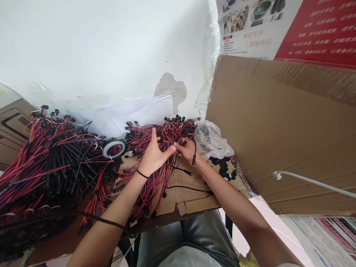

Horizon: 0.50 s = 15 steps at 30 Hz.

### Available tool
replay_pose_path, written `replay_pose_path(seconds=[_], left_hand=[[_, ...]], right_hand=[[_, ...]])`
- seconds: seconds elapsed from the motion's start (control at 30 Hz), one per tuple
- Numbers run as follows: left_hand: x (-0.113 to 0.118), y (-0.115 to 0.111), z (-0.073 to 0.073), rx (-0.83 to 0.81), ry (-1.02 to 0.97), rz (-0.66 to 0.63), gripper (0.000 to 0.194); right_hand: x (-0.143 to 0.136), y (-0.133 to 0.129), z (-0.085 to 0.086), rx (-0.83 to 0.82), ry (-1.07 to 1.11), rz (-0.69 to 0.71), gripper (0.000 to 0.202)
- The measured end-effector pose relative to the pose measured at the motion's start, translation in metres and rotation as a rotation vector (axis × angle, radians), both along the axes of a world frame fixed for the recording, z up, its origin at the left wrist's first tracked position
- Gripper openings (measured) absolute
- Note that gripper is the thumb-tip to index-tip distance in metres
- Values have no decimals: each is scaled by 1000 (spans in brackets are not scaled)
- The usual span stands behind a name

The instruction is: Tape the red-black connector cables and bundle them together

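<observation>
My left hand (154, 155) is over a pile of red and black wires (144, 139), its index finger raised and its thumb stretched towards my right hand. Nothing is visibly gripped in it. Fingers bent together, my right hand (187, 150) pinches a black cable (195, 146) whose dark plug end hangs over the wrist. The exact grip point is hidden by the fingers. Below the hands, a black lead with a green-tipped connector (189, 172) lies on the cardboard sheet (180, 202). Another black cable (190, 188) runs across that sheet.
A large bundle of wires with black sleeves (63, 159) fills the left side. Beside it is a white tape roll (113, 149). A clear plastic bag (213, 139) and small black pieces (224, 168) lie right of my hands. A tall cardboard panel (278, 129) stands at the right.
</observation>
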State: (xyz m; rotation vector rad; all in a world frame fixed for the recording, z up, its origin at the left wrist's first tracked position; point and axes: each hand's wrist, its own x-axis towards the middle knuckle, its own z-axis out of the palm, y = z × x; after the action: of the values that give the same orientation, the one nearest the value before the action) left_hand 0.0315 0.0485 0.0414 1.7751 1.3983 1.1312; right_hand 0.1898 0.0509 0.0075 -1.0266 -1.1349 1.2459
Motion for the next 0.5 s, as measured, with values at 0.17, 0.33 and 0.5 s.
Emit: replay_pose_path(seconds=[0.17, 0.33, 0.5], left_hand=[[-6, -8, 2, -8, 342, -96, 109], [-19, 13, 10, 5, 386, -265, 88], [-27, 18, 16, 152, 564, -288, 58]], right_hand=[[13, -4, 8, -81, -84, 9, 45], [30, -10, 16, -174, 1, 105, 22], [40, -4, 15, -231, 273, 250, 14]])
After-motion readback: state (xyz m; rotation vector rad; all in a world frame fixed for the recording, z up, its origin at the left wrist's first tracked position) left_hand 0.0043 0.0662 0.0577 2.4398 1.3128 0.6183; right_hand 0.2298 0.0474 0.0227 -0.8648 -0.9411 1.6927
